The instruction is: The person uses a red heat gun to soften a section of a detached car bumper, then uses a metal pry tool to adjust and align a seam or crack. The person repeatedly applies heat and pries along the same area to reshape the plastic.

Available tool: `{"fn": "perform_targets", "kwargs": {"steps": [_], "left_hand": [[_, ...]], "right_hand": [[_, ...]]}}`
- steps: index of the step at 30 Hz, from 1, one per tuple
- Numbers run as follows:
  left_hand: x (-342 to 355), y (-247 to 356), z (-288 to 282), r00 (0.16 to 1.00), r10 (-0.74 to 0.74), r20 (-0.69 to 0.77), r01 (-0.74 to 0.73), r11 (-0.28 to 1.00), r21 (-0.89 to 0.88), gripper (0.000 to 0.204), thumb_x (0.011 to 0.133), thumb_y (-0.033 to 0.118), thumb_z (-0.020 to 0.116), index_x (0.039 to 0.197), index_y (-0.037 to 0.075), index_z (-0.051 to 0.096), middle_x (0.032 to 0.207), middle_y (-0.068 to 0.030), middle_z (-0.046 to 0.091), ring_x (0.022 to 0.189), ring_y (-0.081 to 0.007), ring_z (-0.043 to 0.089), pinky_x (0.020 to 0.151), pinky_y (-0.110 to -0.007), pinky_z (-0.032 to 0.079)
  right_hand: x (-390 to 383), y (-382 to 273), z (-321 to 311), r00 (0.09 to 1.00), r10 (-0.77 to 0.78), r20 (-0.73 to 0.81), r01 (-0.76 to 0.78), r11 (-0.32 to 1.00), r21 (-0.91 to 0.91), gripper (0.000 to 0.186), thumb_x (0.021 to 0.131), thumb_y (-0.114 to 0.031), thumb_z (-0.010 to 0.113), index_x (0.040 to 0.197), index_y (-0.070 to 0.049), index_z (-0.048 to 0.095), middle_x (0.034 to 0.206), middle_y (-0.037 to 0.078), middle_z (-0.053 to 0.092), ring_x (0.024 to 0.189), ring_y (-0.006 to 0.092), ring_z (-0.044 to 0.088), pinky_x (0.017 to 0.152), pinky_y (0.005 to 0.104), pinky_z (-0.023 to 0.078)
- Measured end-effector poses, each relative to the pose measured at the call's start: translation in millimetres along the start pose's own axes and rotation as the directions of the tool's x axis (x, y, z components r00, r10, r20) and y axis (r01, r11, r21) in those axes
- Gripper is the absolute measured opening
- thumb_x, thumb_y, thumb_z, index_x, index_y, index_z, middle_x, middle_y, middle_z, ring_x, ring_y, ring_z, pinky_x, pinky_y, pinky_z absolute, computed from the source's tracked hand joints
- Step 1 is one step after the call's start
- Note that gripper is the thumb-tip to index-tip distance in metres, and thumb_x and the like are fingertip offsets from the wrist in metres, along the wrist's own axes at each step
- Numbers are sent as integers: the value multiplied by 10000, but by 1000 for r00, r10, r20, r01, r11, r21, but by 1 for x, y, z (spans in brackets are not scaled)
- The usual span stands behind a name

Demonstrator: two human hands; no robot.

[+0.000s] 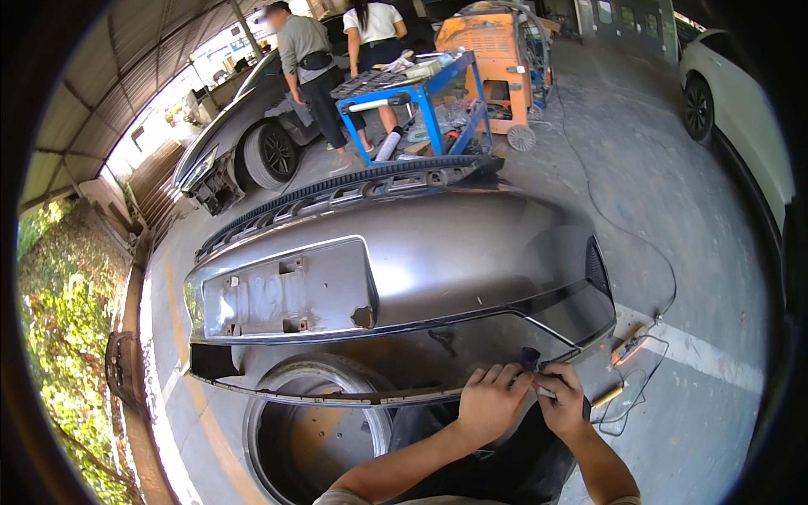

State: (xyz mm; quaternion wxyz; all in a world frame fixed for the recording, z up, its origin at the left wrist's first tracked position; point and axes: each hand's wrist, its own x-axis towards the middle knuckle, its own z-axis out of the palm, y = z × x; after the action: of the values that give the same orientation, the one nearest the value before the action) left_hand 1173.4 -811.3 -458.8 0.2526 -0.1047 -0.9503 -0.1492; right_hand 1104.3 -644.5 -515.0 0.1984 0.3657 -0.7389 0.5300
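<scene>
A dark grey car bumper (454,244) lies in front of me, its recessed plate panel at the left. At its near right edge, my left hand (495,402) is closed with the fingers curled. Beside it, almost touching, my right hand (559,399) has thumb and fingers pinched together. A small black piece with a rounded, cup-like top (529,357) sticks up between the two hands. Both hands seem to grip its lower end, which the fingers hide, so its kind cannot be made out. Below the bumper's near edge sits a tire with its rim (380,431).
On the floor at right lie an orange-handled tool (629,343) with a looped cord and a wooden-handled tool (608,396). Beyond the bumper stand a blue cart (421,99), an orange machine (492,50), a dark car (240,135) and two people. A white car (741,109) is at right.
</scene>
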Motion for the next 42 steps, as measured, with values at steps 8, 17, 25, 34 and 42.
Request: {"fn": "perform_targets", "kwargs": {"steps": [8,17,25,34,42], "left_hand": [[6,-2,-4,989,87,122,-97,992,80,353,804,180,771,1146,144,690,1097,-59,674,885,-285,674,737,-410,517],[39,-10,-20,896,-111,429,262,914,-311,317,851,19,757,1152,-15,662,979,-156,735,877,-210,720,798,-307,545],[41,1,-5,914,-111,391,227,938,-263,187,884,-29,712,1068,-21,684,916,-74,734,812,-99,666,761,-248,525],[54,-16,-6,738,-284,612,604,682,-413,136,923,-5,695,1052,-11,654,953,-31,684,877,-94,632,813,-240,494],[58,8,-3,818,-225,529,381,901,-206,103,882,21,725,972,-3,679,828,-37,688,739,-93,624,692,-250,494]], "right_hand": [[-18,-7,12,565,825,3,-563,383,732,156,991,-67,656,1136,-22,618,748,-33,562,560,16,450,482,198,338],[-62,-33,18,734,677,54,-596,604,529,221,1078,-218,497,1154,-10,489,801,69,571,729,214,559,725,354,476],[-85,-41,1,657,745,110,-694,542,473,160,1042,-120,535,1136,8,548,765,163,613,693,379,624,638,407,491],[-79,-41,10,675,722,151,-694,553,461,305,1096,-302,454,1157,-9,508,767,84,580,682,202,563,662,348,469],[-88,-31,26,576,808,126,-642,352,681,281,1100,-280,452,1035,-16,520,742,67,559,685,178,533,674,335,466]]}}
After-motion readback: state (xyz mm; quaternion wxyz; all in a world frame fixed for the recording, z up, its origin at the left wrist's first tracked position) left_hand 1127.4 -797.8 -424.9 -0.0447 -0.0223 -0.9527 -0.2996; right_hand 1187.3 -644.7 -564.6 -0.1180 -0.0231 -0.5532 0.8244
